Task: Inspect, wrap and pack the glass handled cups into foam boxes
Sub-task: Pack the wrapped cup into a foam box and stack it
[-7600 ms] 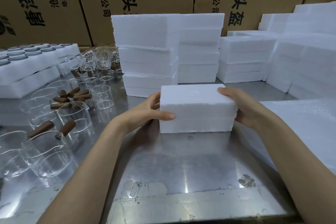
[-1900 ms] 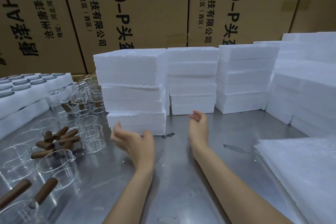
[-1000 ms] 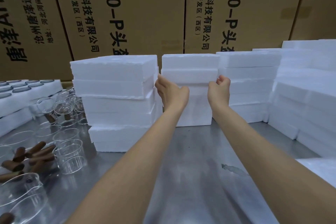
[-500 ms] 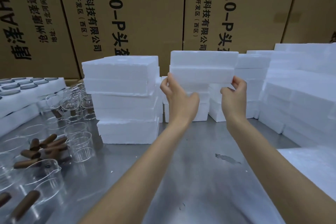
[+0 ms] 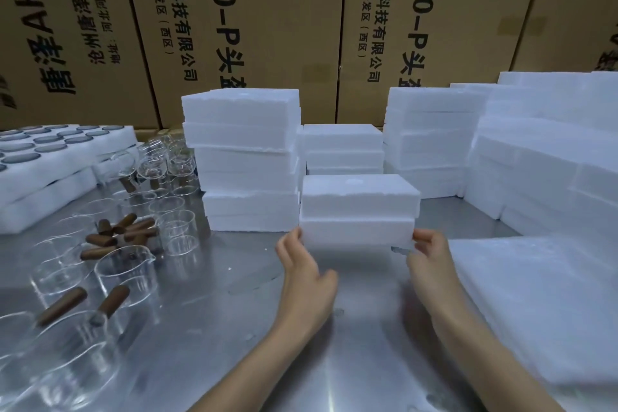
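Observation:
A closed white foam box [image 5: 359,211] sits low over the steel table [image 5: 214,294], held between both hands at its lower corners. My left hand [image 5: 302,264] grips its lower left end. My right hand [image 5: 428,252] pinches its lower right corner with curled fingers. Whether the box touches the table I cannot tell. Clear glass cups with brown wooden handles [image 5: 123,274] lie and stand crowded on the left of the table. A loose bunch of brown handles [image 5: 117,234] lies among them.
Stacks of foam boxes stand behind: a tall one [image 5: 244,157], a lower one [image 5: 342,147] and more on the right [image 5: 431,140]. Foam trays with round lids [image 5: 50,157] sit far left. A pile of white foam sheets [image 5: 541,304] lies right. Cardboard cartons [image 5: 267,17] form the back wall.
Both hands took the top foam box off the middle stack, then brought it down and toward me, to just over the table. The middle stack is lower now.

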